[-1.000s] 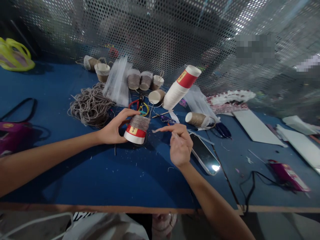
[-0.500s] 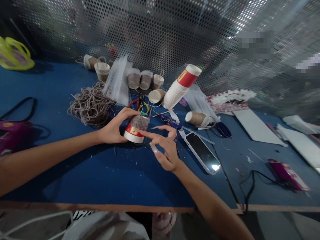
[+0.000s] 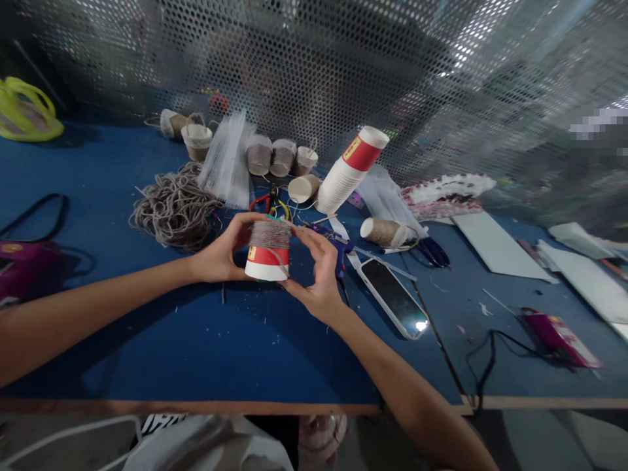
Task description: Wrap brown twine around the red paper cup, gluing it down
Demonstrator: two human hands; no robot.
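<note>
A red and white paper cup (image 3: 267, 261) is upside down between my hands, its narrow upper part wound with grey-brown cord (image 3: 271, 232). My left hand (image 3: 223, 252) grips it from the left, thumb low and fingers at the top. On the right side, my right hand (image 3: 316, 271) holds it with thumb at the lower rim and fingers near the top. A strand of cord runs down over the red band. Left of the cup lies a loose heap of the same cord (image 3: 174, 208).
Behind the hands are wrapped cups (image 3: 258, 156), pliers (image 3: 265, 201), white mesh (image 3: 228, 160) and a leaning stack of paper cups (image 3: 343, 180). To the right lie a blue glue gun (image 3: 342, 248), a phone (image 3: 395, 297) and white boards (image 3: 500, 248).
My right hand has moved left from beside the cup and closed on it. The cup has turned, so its yellow label now faces left. The view has shifted slightly.
</note>
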